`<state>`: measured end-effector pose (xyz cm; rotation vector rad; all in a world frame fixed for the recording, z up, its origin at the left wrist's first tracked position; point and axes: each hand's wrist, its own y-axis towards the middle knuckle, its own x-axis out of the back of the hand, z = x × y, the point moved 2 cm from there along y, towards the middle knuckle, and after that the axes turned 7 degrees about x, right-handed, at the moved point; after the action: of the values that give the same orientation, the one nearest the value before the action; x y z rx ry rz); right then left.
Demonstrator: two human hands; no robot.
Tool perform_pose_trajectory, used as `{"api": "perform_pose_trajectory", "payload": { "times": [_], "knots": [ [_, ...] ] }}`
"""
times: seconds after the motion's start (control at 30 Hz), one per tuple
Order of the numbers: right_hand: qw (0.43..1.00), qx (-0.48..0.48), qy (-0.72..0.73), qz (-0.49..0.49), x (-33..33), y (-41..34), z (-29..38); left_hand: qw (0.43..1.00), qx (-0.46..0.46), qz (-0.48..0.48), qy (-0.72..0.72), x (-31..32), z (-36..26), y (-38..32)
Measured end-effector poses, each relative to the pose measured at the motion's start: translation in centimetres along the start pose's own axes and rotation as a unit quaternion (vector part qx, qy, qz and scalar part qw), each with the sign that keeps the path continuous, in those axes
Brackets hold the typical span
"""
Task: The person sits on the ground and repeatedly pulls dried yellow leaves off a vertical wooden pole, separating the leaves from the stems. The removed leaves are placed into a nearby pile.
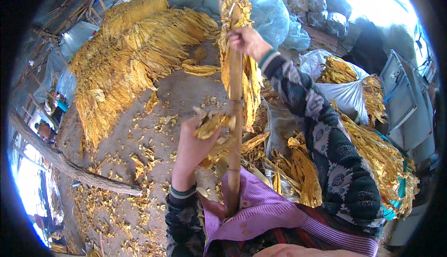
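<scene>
A bamboo pole (235, 82) runs away from my lap, its near end against a purple checked apron (258, 201). Dried yellow tobacco leaves (252, 93) hang along both sides of its far part. My right hand (247, 40), fingers curled, is at the pole among these leaves; what is inside the fingers is hidden. Left of the pole, nearer to me, my left hand (199, 141) grips a small bunch of dried leaves (211, 126) with the stem ends upward. This bunch is close against the pole.
A large heap of tobacco leaves (132, 58) lies at the far left. On the right are a white sack (344, 94) with leaves and a leaf bundle (377, 159) with green bands. A log (77, 169) crosses the left side. Leaf scraps litter the floor (139, 124).
</scene>
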<state>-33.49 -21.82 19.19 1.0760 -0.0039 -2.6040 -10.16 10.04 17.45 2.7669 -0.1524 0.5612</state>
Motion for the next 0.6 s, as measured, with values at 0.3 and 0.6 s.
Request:
{"api": "perform_pose_trajectory", "payload": {
  "times": [0.3, 0.6],
  "knots": [
    [0.943, 0.181, -0.272, 0.057, -9.0, -0.3, 10.1, 0.991, 0.043, -0.120, -0.043, 1.3, 7.2, 2.9],
    [0.917, 0.188, -0.338, 0.094, -5.8, -10.8, 5.3, 0.992, 0.041, -0.053, -0.109, 3.2, 8.4, 17.4]
  ]
}}
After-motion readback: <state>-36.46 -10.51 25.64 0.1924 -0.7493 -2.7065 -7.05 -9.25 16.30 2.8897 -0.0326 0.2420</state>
